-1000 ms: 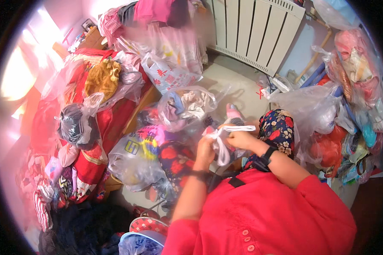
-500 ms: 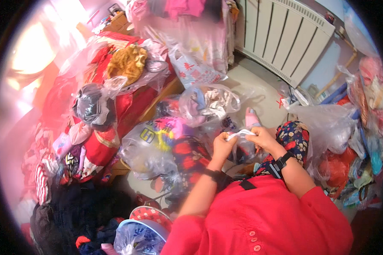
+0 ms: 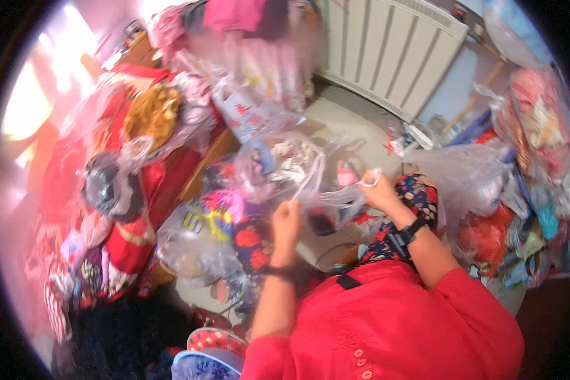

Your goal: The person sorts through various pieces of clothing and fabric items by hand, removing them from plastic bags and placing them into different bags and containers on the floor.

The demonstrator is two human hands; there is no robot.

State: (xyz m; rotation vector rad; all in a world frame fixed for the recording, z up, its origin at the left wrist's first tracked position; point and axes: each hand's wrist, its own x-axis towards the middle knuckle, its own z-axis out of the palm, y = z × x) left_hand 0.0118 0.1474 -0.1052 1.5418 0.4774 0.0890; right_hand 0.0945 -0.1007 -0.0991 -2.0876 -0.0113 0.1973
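Note:
A thin, clear plastic bag (image 3: 343, 201) hangs between my two hands, its mouth stretched sideways above my lap. My left hand (image 3: 287, 223) is closed in a pinch on the bag's edge at the left. On the other side, my right hand (image 3: 381, 192) grips the bag with the fingers bent, and a whitish bunched bit of plastic shows at the fingertips. Something dark sits low in or behind the bag, too blurred to name. Just beyond my left hand lies another clear bag (image 3: 290, 162) with pale and bluish cloth inside.
Filled bags and clothes crowd the left, among them a mustard furry cloth (image 3: 152, 115) and a grey bundle (image 3: 107, 183). A light-blue bucket (image 3: 209, 360) stands at lower left. A white radiator (image 3: 386, 54) is on the far wall. More plastic bags (image 3: 465, 177) pile up at right.
My hands were close together on a twisted white piece of plastic. They have moved apart, the left leftward and down, and the plastic is spread between them. The view has shifted right.

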